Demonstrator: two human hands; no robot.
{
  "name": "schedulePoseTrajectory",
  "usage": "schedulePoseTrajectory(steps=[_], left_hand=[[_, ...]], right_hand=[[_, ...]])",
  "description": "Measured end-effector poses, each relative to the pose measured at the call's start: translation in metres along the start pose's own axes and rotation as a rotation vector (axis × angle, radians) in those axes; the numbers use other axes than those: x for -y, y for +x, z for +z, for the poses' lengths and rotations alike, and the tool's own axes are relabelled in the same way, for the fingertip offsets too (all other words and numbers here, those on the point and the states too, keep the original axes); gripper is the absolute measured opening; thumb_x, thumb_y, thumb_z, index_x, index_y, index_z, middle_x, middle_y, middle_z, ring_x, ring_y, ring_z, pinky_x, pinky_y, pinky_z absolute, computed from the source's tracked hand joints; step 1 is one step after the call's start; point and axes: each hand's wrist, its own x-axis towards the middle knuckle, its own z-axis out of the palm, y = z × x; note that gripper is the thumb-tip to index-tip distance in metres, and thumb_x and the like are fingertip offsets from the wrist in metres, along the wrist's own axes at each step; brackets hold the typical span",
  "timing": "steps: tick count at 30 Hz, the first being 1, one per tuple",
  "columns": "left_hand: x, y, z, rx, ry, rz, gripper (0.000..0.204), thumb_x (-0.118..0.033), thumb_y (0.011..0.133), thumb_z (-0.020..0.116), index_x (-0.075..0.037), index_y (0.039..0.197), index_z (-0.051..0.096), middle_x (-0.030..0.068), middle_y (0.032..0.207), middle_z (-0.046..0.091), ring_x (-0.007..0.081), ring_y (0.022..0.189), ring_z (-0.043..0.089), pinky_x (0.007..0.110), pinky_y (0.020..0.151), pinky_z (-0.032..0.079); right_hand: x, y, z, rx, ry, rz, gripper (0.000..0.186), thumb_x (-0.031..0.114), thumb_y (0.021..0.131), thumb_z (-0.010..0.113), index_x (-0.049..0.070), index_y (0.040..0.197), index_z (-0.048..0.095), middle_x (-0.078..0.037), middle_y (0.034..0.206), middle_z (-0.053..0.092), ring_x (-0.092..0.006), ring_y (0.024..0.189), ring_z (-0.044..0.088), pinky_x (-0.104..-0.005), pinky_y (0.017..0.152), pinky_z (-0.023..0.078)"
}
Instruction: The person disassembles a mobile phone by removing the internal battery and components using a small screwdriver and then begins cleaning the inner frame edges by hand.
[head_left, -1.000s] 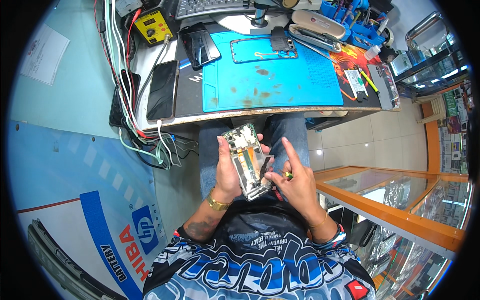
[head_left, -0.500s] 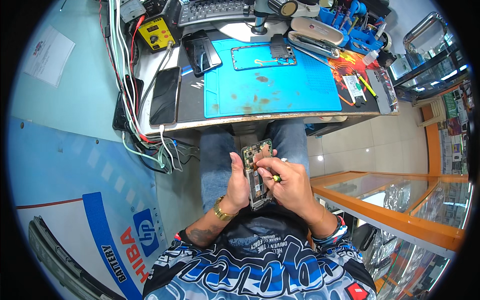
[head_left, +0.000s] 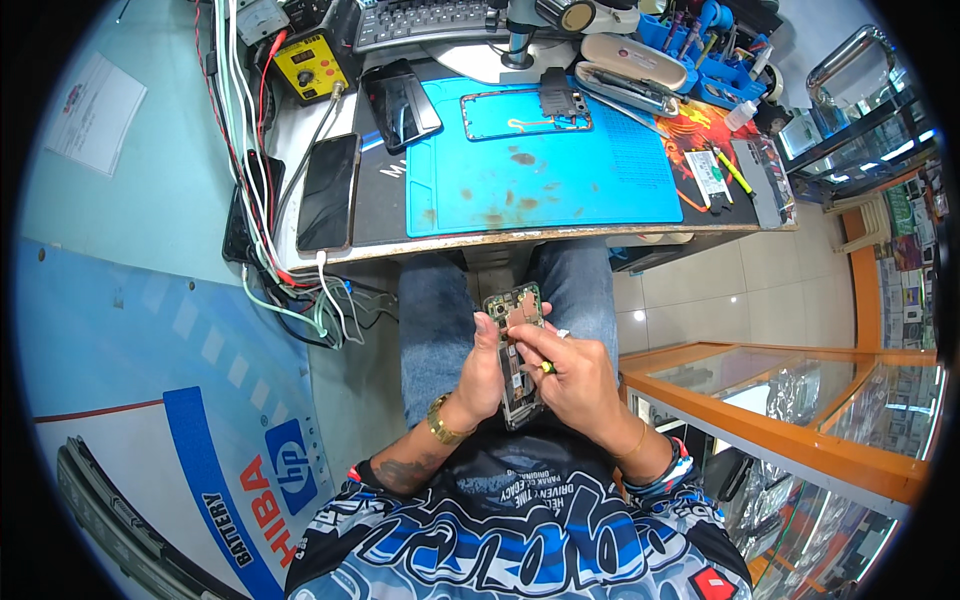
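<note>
Two-handed, holding opened phone [head_left: 517,378] above lap [head_left: 437,315], on near side of desk [head_left: 430,243]; wrapping left hand [head_left: 480,385] around it, curling right hand [head_left: 580,380] around yellow-green item [head_left: 547,367]; bringing fingertips [head_left: 517,332] to far-end board [head_left: 525,308], no longer pinching clear film; apparently turning work there.

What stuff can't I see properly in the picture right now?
All in the head view:
- Part of the opened phone: hidden under the right hand.
- Most of the left hand's fingers: behind the phone.
- Most of the yellow thing in the right hand: covered by fingers, so I can't tell what it is.
- Tiny parts on the phone's board: too small.
- The keyboard's far side: cut off by the top edge.
</note>
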Motion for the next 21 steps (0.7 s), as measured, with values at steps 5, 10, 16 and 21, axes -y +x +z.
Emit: schedulePoseTrajectory(steps=[5, 10, 16, 21], left_hand=[[0.003, -0.002, 0.001, -0.032, 0.088, -0.028, 0.1, -0.082, 0.098, 0.021, 0.0, 0.15, 0.046, 0.0134, 0.136, 0.06, 0.0218, 0.12, 0.061, 0.039, 0.106, 0.05], [0.005, -0.003, -0.007, 0.023, 0.04, -0.076, 0.095, -0.078, 0.101, 0.02, 0.0, 0.146, 0.05, 0.0117, 0.126, 0.065, 0.0199, 0.111, 0.064, 0.035, 0.099, 0.053], [-0.002, 0.001, -0.002, 0.004, -0.086, -0.076, 0.091, -0.075, 0.103, 0.021, 0.0, 0.147, 0.05, 0.0134, 0.129, 0.064, 0.0221, 0.116, 0.063, 0.037, 0.101, 0.052], [-0.005, 0.001, 0.005, -0.033, -0.078, -0.096, 0.09, -0.074, 0.103, 0.021, -0.001, 0.147, 0.049, 0.0146, 0.137, 0.061, 0.0231, 0.125, 0.06, 0.038, 0.107, 0.05]], right_hand=[[0.001, 0.01, -0.01, 0.126, 0.169, 0.182, 0.014, 0.003, 0.088, 0.072, 0.002, 0.102, 0.071, -0.017, 0.076, 0.07, -0.0325, 0.067, 0.071, -0.0394, 0.063, 0.055], [-0.005, 0.016, -0.03, 0.355, 0.363, 0.4, 0.013, 0.008, 0.086, 0.077, -0.001, 0.093, 0.07, -0.007, 0.068, 0.061, -0.0119, 0.06, 0.058, -0.0318, 0.058, 0.048], [-0.009, 0.009, -0.032, 0.138, 0.21, 0.115, 0.024, 0.004, 0.081, 0.083, 0.002, 0.103, 0.074, -0.005, 0.074, 0.063, -0.0122, 0.066, 0.06, -0.0286, 0.06, 0.047], [-0.012, 0.0, -0.012, -0.018, -0.065, -0.058, 0.033, 0.005, 0.078, 0.085, 0.005, 0.11, 0.076, -0.009, 0.086, 0.067, -0.0256, 0.07, 0.065, -0.0363, 0.064, 0.053]])
